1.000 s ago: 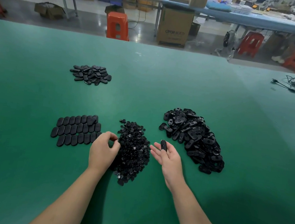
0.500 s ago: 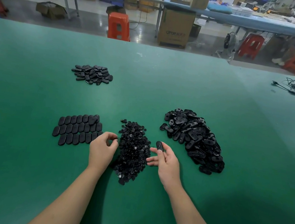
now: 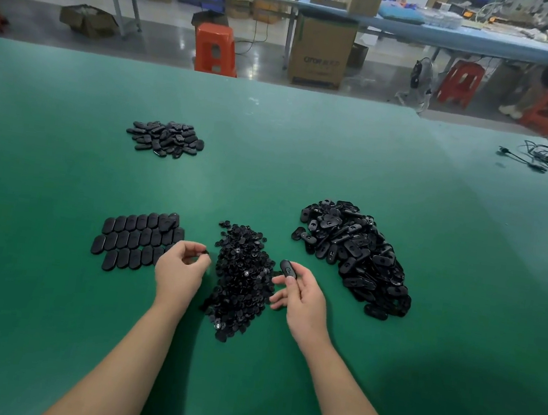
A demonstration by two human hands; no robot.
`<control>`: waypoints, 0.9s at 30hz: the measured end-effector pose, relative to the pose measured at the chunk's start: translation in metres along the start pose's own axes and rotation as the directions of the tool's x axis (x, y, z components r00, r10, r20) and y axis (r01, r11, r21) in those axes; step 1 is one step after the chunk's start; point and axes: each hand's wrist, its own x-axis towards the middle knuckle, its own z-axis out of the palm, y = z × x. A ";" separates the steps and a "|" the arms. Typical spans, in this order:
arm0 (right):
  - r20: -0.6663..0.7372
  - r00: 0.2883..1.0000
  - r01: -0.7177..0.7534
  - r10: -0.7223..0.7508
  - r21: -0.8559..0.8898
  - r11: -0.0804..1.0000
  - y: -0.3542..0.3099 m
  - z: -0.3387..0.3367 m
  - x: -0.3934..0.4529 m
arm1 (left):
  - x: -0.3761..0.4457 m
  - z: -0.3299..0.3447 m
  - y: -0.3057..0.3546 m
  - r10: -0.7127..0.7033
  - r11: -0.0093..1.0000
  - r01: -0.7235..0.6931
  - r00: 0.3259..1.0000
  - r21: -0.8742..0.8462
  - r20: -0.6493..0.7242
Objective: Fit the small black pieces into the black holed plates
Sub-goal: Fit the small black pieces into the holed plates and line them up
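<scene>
I saw the right hand point(image 3: 302, 300) raised just above the green counter point(image 3: 47, 300), palm turned up and toward the left, its grip closed on 1 holed plate point(image 3: 288, 268) pinched between thumb and fingers. The plate's long axis ran away from me and slightly left, with its holed face up toward the camera. The left hand point(image 3: 179, 273) hovered palm down beside it, fingers curled, its thumb and forefinger pinching 1 small black piece point(image 3: 205, 251); that piece was too small for me to tell which way it pointed.

Between the 2 hands lay a heap of small black pieces point(image 3: 243, 279), too many for me to count, stretched toward and away from me. To the right sat a larger heap of loose holed plates point(image 3: 353, 255), lying every way, also beyond counting. Left of the left hand, flat plates point(image 3: 137, 239) were laid in 3 rows, touching side by side, each with its long axis pointing away from me; the hand hid part of the nearest rows. Farther off on the left lay 1 more small pile point(image 3: 165, 139). Both forearms reached in from the near edge, converging on the middle heap.
</scene>
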 end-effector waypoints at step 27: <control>-0.042 0.999 0.020 -0.026 -0.137 0.990 0.001 -0.001 0.000 | -0.067 0.078 0.045 0.042 0.993 -0.068 0.968 0.097 0.249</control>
